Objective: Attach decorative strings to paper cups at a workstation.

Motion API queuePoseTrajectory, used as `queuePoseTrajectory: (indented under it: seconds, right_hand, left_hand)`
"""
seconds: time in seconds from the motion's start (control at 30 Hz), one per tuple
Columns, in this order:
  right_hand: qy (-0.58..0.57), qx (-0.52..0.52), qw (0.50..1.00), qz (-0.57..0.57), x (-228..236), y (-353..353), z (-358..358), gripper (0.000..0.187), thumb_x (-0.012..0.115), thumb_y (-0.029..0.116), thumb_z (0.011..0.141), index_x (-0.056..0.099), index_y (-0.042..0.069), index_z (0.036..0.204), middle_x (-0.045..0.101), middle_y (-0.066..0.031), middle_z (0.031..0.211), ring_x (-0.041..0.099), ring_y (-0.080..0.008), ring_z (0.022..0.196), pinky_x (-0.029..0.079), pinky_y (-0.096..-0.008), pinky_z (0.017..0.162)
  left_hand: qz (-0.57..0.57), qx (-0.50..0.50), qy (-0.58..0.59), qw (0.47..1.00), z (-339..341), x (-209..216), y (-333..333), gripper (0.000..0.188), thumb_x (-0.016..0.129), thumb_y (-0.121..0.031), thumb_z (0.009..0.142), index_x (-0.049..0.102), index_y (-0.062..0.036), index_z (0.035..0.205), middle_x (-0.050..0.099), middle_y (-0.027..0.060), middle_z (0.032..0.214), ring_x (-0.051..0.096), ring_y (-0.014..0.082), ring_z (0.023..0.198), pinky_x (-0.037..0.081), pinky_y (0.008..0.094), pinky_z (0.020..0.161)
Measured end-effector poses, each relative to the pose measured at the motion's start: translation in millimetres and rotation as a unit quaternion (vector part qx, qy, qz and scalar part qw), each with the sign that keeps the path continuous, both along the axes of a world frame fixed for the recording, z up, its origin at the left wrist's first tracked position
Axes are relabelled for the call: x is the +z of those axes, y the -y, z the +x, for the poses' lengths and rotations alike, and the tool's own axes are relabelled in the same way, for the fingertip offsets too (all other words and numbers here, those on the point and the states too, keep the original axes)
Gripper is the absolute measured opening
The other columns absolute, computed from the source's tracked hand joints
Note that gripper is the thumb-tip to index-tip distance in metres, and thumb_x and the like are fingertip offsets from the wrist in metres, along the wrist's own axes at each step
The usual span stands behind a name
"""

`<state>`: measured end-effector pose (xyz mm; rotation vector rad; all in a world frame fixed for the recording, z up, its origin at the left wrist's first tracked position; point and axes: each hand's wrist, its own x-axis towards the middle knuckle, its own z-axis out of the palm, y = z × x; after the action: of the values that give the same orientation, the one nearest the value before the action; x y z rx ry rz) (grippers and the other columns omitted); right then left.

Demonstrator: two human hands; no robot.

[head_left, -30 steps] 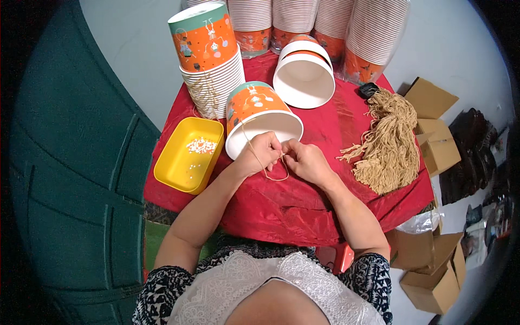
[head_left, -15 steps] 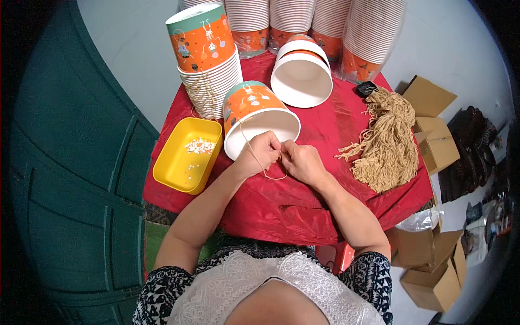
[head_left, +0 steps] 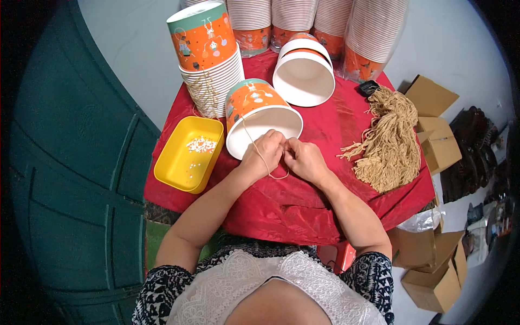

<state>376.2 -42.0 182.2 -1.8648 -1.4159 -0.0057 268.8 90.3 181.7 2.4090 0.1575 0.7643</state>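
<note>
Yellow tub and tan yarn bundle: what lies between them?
Head view: an orange bucket on its side, and the left hand and right hand pinching a thin cord near its mouth.

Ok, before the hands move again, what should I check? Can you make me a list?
1. Left hand and right hand close together at the twine: ok.
2. Twine pulled straight: not ok, it curves loosely.
3. Knot finished: cannot tell, fingers hide it.
4. Orange paper bucket on its side, mouth facing the person: ok.
5. Small white pieces inside the yellow tray: ok.
</note>
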Motion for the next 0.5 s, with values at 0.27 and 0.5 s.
queuePoseTrajectory:
  seconds: [0.27,0.5]
  right_hand:
    - [-0.026,0.006,0.999,0.029,3.2,1.3,2.3,0.011,0.062,0.011,0.086,0.06,0.001,0.087,0.064,-0.024,0.071,0.064,-0.0418,0.066,0.052,-0.0499,0.06]
    - [-0.051,0.003,0.996,0.072,3.0,1.4,2.8,0.012,0.059,0.012,0.091,0.06,0.001,0.096,0.067,-0.0208,0.077,0.067,-0.0398,0.071,0.053,-0.0484,0.061]
  left_hand:
    - [0.031,0.028,0.02,0.999,0.3,-5.1,-0.3,0.008,0.06,0.002,0.083,0.053,0.0011,0.087,0.06,0.0187,0.084,0.063,0.0368,0.078,0.051,0.043,0.069]
    - [0.023,0.023,0.049,0.998,-1.0,-6.5,0.9,0.01,0.06,0.003,0.084,0.051,0.0008,0.089,0.06,0.019,0.079,0.063,0.0373,0.074,0.051,0.0422,0.066]
